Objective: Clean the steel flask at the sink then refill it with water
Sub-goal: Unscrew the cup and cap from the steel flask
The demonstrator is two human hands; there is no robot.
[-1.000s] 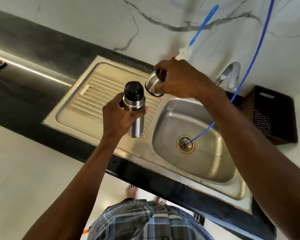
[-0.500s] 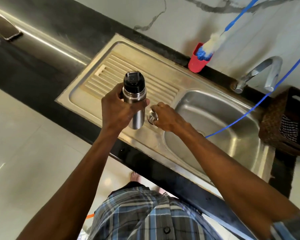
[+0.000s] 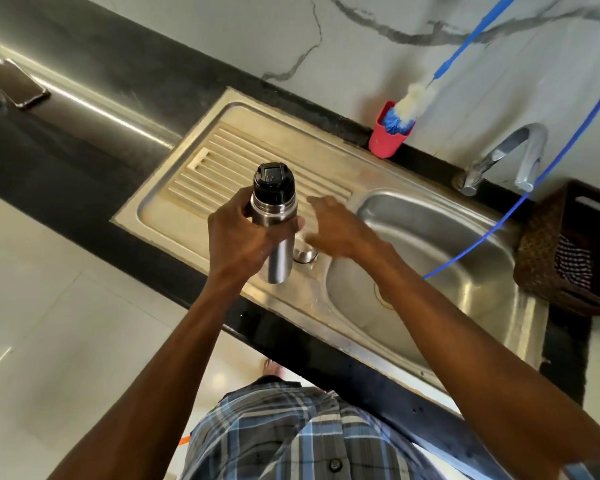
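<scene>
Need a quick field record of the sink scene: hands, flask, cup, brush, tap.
left hand: grips flask body
right hand: open, blurred, above cup
steel flask: upright, black stopper on
steel cup: on drainboard, beside flask
bottle brush: in red holder
tap: no water seen

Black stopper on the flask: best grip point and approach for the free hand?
Grip the black stopper round its domed side wall, coming down from above with the right hand. It stands clear above the steel flask, which the left hand holds near upright, gripping below the neck.
</scene>
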